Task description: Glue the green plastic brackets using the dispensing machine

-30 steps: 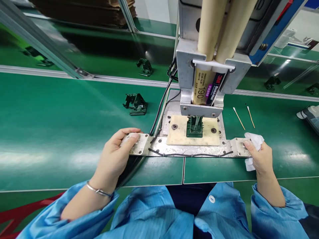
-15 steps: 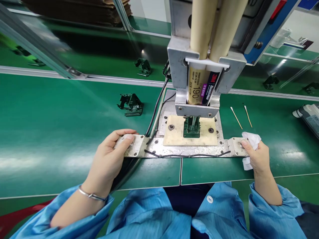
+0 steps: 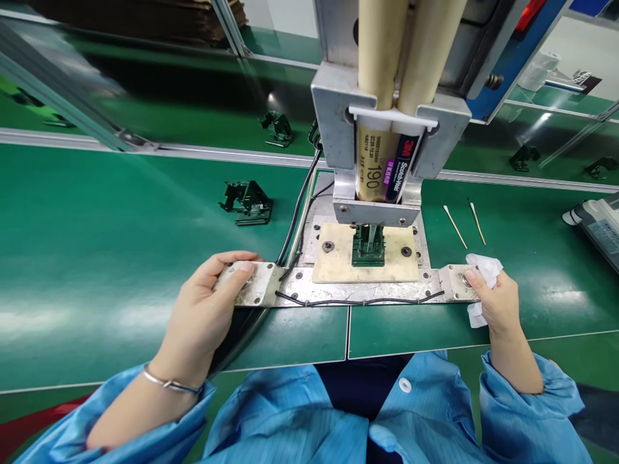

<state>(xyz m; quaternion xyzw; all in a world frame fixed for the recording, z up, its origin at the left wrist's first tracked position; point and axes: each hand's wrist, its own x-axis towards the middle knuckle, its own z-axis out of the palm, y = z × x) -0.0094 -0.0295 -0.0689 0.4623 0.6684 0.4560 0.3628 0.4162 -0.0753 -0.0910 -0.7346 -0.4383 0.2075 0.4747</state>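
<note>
Left hand (image 3: 203,309): grip apart, fingers laid flat on the left end plate (image 3: 260,290) of the steel fixture bar (image 3: 358,291), one fingertip over its button; nothing is clasped.

Right hand (image 3: 494,303): grip closed on a crumpled white wipe (image 3: 485,265), thumb tip pressed to the button of the right end plate (image 3: 453,291).

The bar lies near the front edge of the worktop (image 3: 97,258), long axis running left to right, with one hand at each end, so neither is nearer the middle.

Midway between the hands, just beyond the bar, a dark green part (image 3: 368,250) sits in a cream nest plate (image 3: 333,265). It is directly under the twin adhesive cartridge (image 3: 382,171) (label reads 3M, 190), which is held in an aluminium bracket (image 3: 333,109). Whether the nozzle touches the part cannot be told.

A black cable (image 3: 358,301) runs along the bar's near edge. Two cotton swabs (image 3: 454,225) lie toward the right side, beyond the right hand and apart from it. A loose black bracket (image 3: 246,201) stands left of the fixture, well apart from the left hand.
</note>
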